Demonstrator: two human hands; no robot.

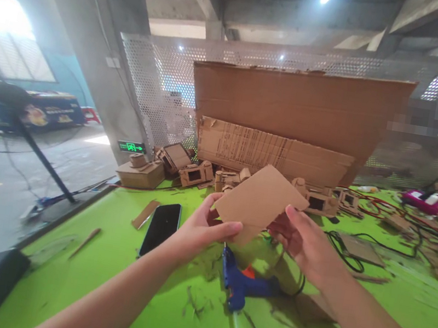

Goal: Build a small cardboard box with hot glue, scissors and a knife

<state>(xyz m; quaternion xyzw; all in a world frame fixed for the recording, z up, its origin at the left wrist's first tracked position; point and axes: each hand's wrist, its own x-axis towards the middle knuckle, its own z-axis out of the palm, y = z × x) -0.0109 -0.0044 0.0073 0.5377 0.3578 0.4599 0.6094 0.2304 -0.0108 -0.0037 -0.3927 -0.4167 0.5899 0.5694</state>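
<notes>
Both of my hands hold up one flat brown cardboard piece [260, 199] above the green table [111, 269]. My left hand [203, 228] grips its lower left edge, thumb across the front. My right hand [301, 241] pinches its right edge with the thumb on top. Below the cardboard a blue glue gun [243, 287] with an orange trigger lies on the table. A black phone [161, 226] lies flat to the left of my left hand.
Several small cardboard models [196, 173] stand in a row at the back, before a large upright cardboard sheet [298, 110]. Black and red cables [362, 231] and cardboard scraps litter the right side. A standing fan [8, 103] is off the table's left edge.
</notes>
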